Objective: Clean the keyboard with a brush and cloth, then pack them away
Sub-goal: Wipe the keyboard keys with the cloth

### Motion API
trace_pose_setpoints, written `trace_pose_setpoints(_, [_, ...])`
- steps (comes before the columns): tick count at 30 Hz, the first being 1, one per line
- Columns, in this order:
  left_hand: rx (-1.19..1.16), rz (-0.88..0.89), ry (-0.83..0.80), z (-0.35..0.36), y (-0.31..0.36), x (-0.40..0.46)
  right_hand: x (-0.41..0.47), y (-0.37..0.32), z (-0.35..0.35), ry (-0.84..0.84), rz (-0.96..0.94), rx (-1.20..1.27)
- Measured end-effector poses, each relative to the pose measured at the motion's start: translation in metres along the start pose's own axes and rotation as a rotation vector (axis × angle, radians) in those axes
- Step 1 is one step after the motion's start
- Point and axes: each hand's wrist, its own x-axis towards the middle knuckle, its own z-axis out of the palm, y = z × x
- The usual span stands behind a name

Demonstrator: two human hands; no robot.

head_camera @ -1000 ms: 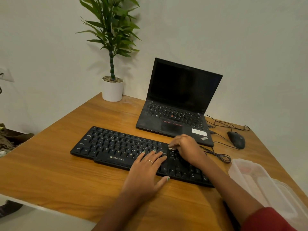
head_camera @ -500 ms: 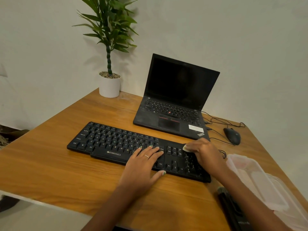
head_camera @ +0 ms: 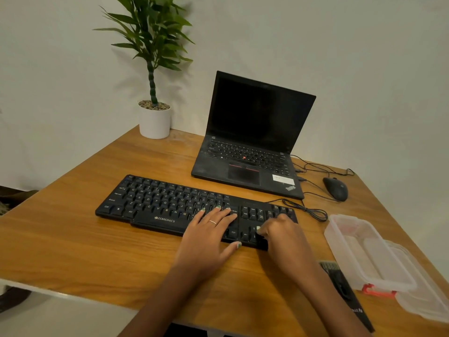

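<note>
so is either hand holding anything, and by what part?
Left hand holds nothing; it rests flat on the keyboard. Right hand is curled around something small and pale on the keys, likely the cloth; the grip point can't be told.

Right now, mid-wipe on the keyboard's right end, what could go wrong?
The right hand wipes with a small pale cloth near the keyboard edge; the brush lies just behind that forearm and could get knocked. The keyboard cable loops close by and might snag.
</note>
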Motion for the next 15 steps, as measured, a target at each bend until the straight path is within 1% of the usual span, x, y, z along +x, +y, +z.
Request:
trace_pose_setpoints(3, [-0.011, 0.005, 0.002, -0.001, 0.000, -0.001, 0.000, -0.006, -0.008, -0.037, 0.042, -0.046])
trace_pose_setpoints(8, [-0.008, 0.010, 0.002, 0.000, -0.002, 0.000, -0.002, -0.011, 0.000, 0.045, 0.081, -0.033])
trace_pose_setpoints(10, [-0.009, 0.010, 0.003, 0.000, -0.002, 0.000, -0.002, -0.007, 0.004, 0.058, 0.086, 0.013])
trace_pose_setpoints(15, [-0.010, 0.014, -0.002, 0.001, -0.003, 0.000, 0.015, 0.008, 0.000, -0.056, 0.111, 0.099])
